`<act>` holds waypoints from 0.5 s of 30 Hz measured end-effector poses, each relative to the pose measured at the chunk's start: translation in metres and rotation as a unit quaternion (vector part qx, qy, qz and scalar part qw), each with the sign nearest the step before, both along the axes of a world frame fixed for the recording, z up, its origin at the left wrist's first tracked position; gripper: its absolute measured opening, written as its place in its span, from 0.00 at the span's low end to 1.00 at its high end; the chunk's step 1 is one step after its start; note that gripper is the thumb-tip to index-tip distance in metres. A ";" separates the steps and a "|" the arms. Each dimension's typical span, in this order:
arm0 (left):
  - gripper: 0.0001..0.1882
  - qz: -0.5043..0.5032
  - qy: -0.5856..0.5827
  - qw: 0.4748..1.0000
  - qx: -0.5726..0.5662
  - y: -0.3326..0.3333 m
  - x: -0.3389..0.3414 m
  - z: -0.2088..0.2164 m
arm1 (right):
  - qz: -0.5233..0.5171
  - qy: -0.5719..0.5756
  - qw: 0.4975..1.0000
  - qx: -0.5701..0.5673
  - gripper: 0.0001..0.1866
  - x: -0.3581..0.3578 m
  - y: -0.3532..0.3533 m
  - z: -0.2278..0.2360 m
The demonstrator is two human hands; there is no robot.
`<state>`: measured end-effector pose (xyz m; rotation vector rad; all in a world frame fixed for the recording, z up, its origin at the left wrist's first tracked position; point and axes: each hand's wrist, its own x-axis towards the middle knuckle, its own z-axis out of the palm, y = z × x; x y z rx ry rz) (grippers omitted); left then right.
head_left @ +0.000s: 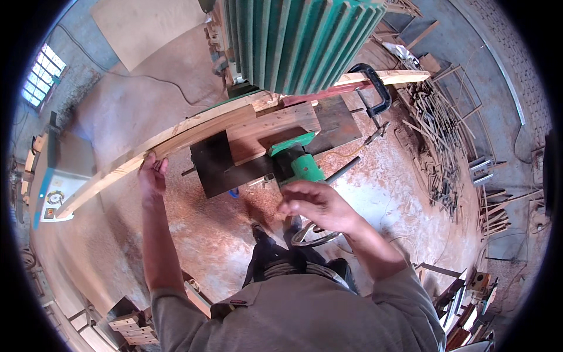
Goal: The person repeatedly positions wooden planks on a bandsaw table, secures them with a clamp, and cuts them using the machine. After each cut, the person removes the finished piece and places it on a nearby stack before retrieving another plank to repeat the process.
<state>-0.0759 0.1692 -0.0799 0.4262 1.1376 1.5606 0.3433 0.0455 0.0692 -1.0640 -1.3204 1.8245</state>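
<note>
A long pale wooden beam (111,170) runs across the front of a machine with a big green ribbed housing (287,44). Against its near face lies a wooden strip (205,129). At the strip's left end my left hand (153,174) has its fingers bent round the wood. My right hand (319,205) is raised just in front of a smaller green machine part (306,167), fingers loosely bent and apart, nothing seen in them. Between the strip and that part sits a wooden block (270,129) on a dark metal table (214,167).
A black C-clamp (381,94) grips the beam's right side. Beyond it lies a heap of thin wood offcuts (437,141). A grey cabinet with a dial (56,196) stands at the beam's left end. A metal bar (343,170) sticks out right of the green part. Sawdust covers the floor.
</note>
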 end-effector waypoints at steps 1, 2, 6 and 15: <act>0.13 0.004 -0.003 1.000 -0.006 0.002 0.002 -0.002 | -0.024 0.026 0.999 -0.017 0.19 0.010 -0.007 -0.007; 0.13 0.009 -0.007 1.000 -0.012 0.004 0.005 -0.005 | -0.047 0.052 0.997 -0.034 0.18 0.019 -0.012 -0.012; 0.13 0.026 -0.018 0.999 -0.030 0.013 0.034 -0.010 | -0.126 0.044 0.990 -0.040 0.15 0.042 -0.025 -0.027; 0.13 0.059 -0.061 0.996 0.001 0.018 0.026 -0.032 | -0.173 0.033 0.984 0.021 0.14 0.078 -0.046 -0.003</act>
